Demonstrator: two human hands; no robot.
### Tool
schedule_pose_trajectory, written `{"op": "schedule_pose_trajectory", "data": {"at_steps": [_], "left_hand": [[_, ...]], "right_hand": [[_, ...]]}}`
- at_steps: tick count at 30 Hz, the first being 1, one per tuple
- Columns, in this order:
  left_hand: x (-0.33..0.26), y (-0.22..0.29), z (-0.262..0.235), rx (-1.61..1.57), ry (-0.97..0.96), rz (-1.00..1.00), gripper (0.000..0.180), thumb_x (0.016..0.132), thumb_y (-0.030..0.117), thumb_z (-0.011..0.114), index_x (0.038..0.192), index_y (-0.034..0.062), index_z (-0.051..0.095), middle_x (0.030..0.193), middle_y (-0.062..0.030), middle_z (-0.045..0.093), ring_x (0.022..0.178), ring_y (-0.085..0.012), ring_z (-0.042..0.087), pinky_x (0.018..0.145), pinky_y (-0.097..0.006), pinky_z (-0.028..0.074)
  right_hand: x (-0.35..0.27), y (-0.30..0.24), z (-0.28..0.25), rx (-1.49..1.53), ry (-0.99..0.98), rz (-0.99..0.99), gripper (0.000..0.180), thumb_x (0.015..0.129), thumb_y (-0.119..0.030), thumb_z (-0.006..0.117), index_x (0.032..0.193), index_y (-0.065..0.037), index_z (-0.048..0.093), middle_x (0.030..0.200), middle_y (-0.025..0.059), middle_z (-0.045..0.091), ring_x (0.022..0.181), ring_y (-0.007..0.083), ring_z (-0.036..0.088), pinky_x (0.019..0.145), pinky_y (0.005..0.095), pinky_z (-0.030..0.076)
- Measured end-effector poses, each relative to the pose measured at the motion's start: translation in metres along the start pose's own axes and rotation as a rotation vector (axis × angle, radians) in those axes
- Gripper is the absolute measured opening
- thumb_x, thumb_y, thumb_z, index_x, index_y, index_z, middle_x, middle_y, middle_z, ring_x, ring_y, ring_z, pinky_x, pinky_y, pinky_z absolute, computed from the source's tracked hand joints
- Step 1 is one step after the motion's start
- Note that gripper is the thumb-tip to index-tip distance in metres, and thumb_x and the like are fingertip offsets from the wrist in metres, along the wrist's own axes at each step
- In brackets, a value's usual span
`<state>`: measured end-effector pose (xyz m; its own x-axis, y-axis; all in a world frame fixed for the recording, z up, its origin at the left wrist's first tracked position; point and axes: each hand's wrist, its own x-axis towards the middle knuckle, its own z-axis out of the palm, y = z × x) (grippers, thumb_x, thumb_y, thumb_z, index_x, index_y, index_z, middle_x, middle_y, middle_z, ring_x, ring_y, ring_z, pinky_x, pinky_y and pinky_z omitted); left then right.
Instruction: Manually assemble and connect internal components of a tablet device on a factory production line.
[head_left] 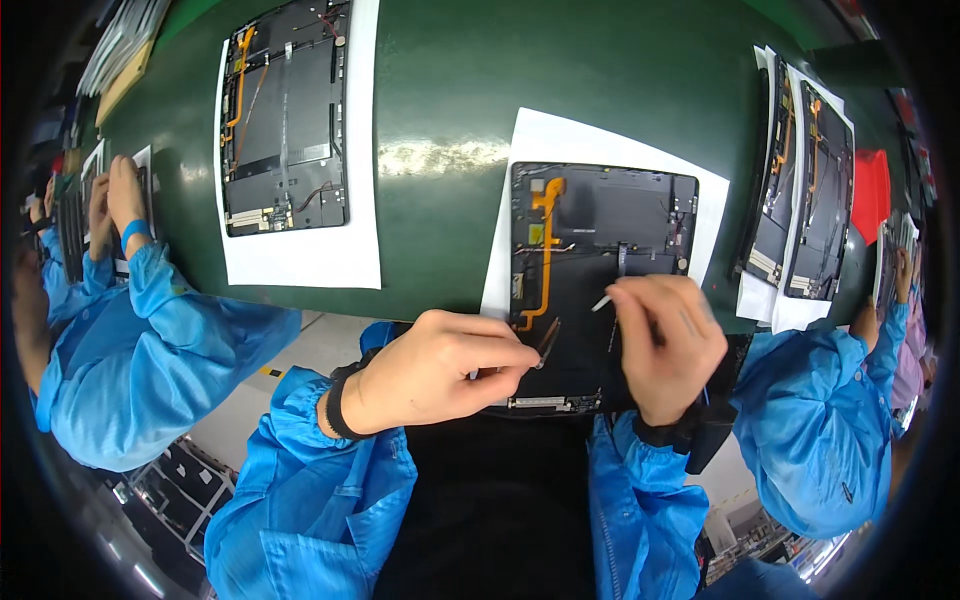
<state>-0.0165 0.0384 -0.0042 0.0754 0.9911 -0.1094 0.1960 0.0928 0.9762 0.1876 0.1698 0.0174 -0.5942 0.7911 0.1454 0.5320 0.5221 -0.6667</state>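
Casing (582, 285) under two busy hands, lying on white paper (540, 140) on the green tabletop (440, 225).

From where I stand, the left hand (435, 368) pinches what look like slim tweezers (548, 342) over the casing's lower part, near the bottom end of an orange cable (546, 270) that runs down its left side. The right hand (672, 340) has thumb and fingertips closed on a small white strip (601, 302), above the middle of the casing, towards its right. Well off to the left lies a second casing (308, 115) on its own sheet; two more sit side by side to the right. Co-workers in blue sleeves flank the person.
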Motion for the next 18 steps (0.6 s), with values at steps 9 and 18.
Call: {"op": "schedule_pose_trajectory", "data": {"at_steps": [9, 18], "left_hand": [[0.006, 0.004, -0.008, -0.153, 0.018, -0.080, 0.014, 0.090, 0.001, 0.078, 0.104, 0.0001, 0.080, 0.086, -0.0086, 0.079, 0.063, -0.0116, 0.072, 0.053, -0.025, 0.051], [0.025, 0.016, -0.006, -0.239, -0.021, -0.134, 0.010, 0.091, 0.002, 0.080, 0.101, -0.0018, 0.078, 0.085, -0.0078, 0.079, 0.061, -0.0072, 0.070, 0.049, -0.019, 0.046]], "right_hand": [[-0.050, 0.042, -0.136, -0.315, -0.202, 0.500, 0.018, 0.081, 0.004, 0.080, 0.098, 0.007, 0.076, 0.091, 0.0167, 0.076, 0.074, 0.0228, 0.071, 0.070, 0.0307, 0.054], [-0.005, -0.003, -0.074, -0.001, -0.265, -0.087, 0.038, 0.075, -0.002, 0.087, 0.112, -0.001, 0.076, 0.105, 0.0138, 0.077, 0.079, 0.0267, 0.076, 0.068, 0.0349, 0.060]]}}
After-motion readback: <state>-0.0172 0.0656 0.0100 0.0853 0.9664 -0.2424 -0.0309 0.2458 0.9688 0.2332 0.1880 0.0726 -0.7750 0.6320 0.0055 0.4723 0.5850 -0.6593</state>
